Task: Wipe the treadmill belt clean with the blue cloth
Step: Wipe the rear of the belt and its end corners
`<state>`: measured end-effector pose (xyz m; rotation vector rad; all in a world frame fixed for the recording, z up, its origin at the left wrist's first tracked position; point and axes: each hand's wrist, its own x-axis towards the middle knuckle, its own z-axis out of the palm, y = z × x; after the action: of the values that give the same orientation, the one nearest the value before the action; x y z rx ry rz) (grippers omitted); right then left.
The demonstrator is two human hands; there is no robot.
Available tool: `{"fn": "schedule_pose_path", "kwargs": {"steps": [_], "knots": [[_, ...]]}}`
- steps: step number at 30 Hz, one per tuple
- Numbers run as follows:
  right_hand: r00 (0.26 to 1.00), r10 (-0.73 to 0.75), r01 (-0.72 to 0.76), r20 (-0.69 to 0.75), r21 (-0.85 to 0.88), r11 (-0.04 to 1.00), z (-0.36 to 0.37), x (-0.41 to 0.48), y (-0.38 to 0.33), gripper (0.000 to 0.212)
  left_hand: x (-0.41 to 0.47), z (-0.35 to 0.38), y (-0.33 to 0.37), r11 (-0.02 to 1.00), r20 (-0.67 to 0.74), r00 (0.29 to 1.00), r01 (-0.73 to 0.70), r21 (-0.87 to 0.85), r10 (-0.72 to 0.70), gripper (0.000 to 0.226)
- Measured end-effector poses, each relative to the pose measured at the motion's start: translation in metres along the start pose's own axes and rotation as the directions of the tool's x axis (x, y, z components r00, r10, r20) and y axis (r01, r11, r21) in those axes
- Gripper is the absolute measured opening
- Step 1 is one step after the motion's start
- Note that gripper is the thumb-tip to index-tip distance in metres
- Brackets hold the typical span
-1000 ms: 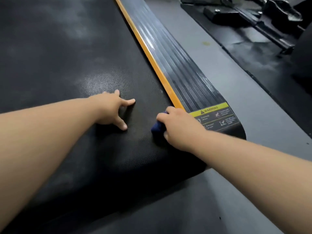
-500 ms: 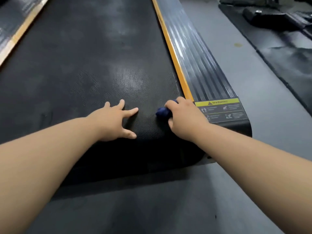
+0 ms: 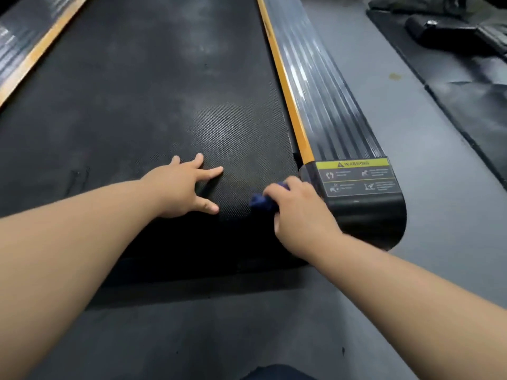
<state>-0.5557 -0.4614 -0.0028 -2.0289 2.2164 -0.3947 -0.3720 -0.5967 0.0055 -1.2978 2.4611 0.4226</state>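
The black textured treadmill belt fills the upper left and middle, with dusty grey smears further up. My right hand is closed on a bunched dark blue cloth, pressing it onto the belt's near right corner, beside the side rail's end cap. Most of the cloth is hidden under my fingers. My left hand lies flat on the belt with fingers spread, a short gap to the left of the cloth.
A ribbed black side rail with an orange strip and a yellow warning label runs along the belt's right. The left rail shows at the top left. Grey floor surrounds the treadmill; black gear lies at the top right.
The view has tilted so more of the belt and the left rail show. My right hand with the cloth has slid slightly back toward the belt's near edge; my left hand stays planted.
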Motion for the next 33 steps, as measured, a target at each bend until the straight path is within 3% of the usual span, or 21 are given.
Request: {"fn": "schedule_pose_path", "kwargs": {"steps": [4,8,13,16,21,25,29,33], "knots": [[0.998,0.051,-0.051,-0.037,-0.002,0.999,0.004,0.036,0.009,0.033,-0.001,0.0,-0.002,1.0,-0.023,1.0,-0.013,-0.022,0.012,0.087],[0.966,0.258,-0.257,-0.029,0.015,0.966,0.004,0.076,0.005,0.034,-0.002,0.009,-0.008,0.997,-0.104,0.994,-0.043,-0.066,0.036,0.087],[0.981,0.173,-0.171,-0.09,0.034,0.985,0.015,0.016,-0.023,0.031,0.002,0.008,-0.014,0.996,-0.112,0.992,-0.062,-0.056,0.056,0.09],[0.984,0.155,-0.152,-0.092,0.042,0.988,0.013,0.027,-0.017,0.035,0.003,-0.009,-0.018,0.995,-0.138,0.986,-0.097,0.014,0.098,0.087],[0.898,0.417,-0.42,-0.139,0.008,0.907,0.015,0.085,-0.018,0.031,-0.003,-0.005,-0.054,0.988,-0.163,0.987,-0.023,-0.15,-0.002,0.082],[0.966,0.178,-0.177,-0.187,0.022,0.984,0.036,0.031,-0.055,0.039,-0.001,0.005,-0.058,0.991,-0.132,0.991,-0.024,-0.133,0.007,0.083],[0.995,0.033,-0.031,-0.097,0.017,0.999,0.026,0.028,-0.043,0.041,-0.002,0.001,-0.059,0.992,-0.117,0.993,-0.036,-0.123,0.022,0.082],[0.931,0.343,-0.342,-0.121,0.03,0.939,0.015,0.082,-0.016,0.034,-0.009,0.009,-0.065,0.989,-0.17,0.985,0.005,-0.15,-0.03,0.083]]}}
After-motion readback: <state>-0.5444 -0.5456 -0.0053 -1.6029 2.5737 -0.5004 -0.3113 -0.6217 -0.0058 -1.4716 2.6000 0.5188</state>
